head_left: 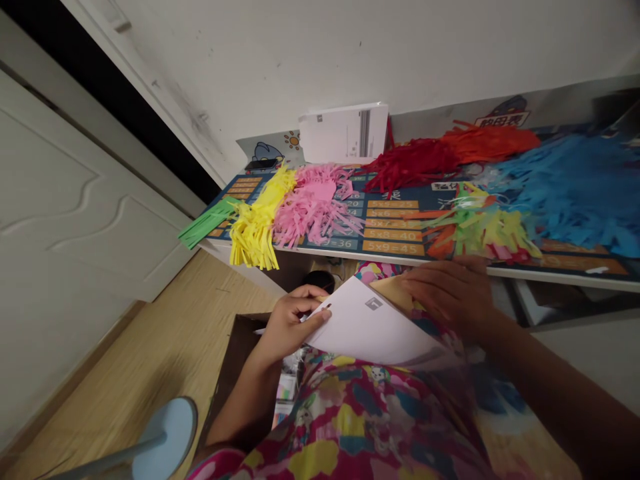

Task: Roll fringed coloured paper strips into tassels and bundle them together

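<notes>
My left hand (pixel 295 323) pinches the left corner of a white sheet or thin booklet (pixel 367 327), thumb on top and fingers behind. A small grey printed mark shows near its top corner. Tan paper (pixel 393 290) peeks out behind the white sheet. My right hand (pixel 453 293) is closed over the tan paper at the right, its fingertips partly hidden. Both hands are above my lap, just in front of the table edge. On the table lie fringed paper bundles: yellow (pixel 265 217), pink (pixel 320 203), red (pixel 415 163) and a multicoloured one (pixel 485 230).
A green bundle (pixel 213 220) overhangs the table's left corner; orange (pixel 490 143) and blue (pixel 575 190) ones lie rightward. A white printed pack (pixel 345 133) leans on the wall beside a phone (pixel 263 165). An open dark box (pixel 233 360) and a pale blue round base (pixel 167 437) stand low left.
</notes>
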